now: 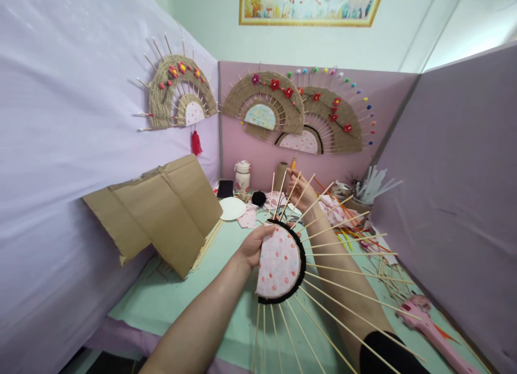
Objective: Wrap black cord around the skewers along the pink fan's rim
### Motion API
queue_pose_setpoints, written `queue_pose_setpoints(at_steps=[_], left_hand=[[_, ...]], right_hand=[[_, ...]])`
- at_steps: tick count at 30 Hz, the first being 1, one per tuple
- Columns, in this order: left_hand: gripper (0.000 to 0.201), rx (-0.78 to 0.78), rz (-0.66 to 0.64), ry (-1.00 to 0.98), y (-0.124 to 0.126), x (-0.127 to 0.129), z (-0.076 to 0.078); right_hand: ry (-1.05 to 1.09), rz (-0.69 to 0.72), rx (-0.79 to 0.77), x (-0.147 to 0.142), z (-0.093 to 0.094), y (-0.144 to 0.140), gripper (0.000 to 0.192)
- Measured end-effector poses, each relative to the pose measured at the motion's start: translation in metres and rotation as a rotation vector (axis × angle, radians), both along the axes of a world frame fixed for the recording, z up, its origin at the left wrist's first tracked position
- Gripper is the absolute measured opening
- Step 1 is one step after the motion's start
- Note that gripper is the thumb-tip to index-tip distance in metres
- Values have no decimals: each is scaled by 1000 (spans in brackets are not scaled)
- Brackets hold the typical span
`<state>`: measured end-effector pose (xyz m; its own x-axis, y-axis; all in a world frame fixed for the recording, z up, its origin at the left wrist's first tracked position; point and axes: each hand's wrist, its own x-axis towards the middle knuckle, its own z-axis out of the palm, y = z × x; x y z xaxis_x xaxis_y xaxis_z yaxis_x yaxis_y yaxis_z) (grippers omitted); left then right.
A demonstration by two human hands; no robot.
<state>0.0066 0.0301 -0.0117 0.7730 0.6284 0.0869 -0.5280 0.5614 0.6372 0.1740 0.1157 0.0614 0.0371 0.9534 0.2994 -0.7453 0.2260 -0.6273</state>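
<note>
The left hand (pixel 252 245) is closed on the edge of a half-made fan (pixel 280 263). Its thumb and fingers pinch the pink dotted cloth half-circle at about ten o'clock on its black rim. The fan is held up in the air over the green table (pixel 169 298), and its thin wooden sticks (pixel 343 245) spread out like sun rays from twelve o'clock round to six o'clock.

The right hand (pixel 301 188) is farther away, at about one o'clock from the fan. It is curled shut near the back of the table, and an orange tip pokes up from it, but the sticks cover part of it, so I cannot tell what it holds. The right arm lies long and straight under the sticks. The left arm comes up from seven o'clock with the wrist bent in.

It looks like the step of getting something for the fan while the other hand keeps it steady. The next move would need the far hand to come back gently and not bump the sticks.

A folded cardboard (pixel 161 212) sits at nine o'clock, and finished fans (pixel 262 105) hang on the wall.
</note>
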Motion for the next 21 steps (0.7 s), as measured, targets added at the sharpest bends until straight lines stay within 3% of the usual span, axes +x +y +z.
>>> queue_pose_setpoints(at_steps=[9,12,16,21], left_hand=[[35,1,-3,-10,-1,0,2],[34,-19,7,10,-1,-1,1],[39,-10,-10,-5,-1,-1,3],[30,14,-9,-42,-3,1,4]], right_hand=[[-17,8,109,5,17,-2,19],[-85,7,45,1,16,4,18],[-138,-1,-53,-4,0,10,18],[-193,-26,-133,-19,-36,10,22]])
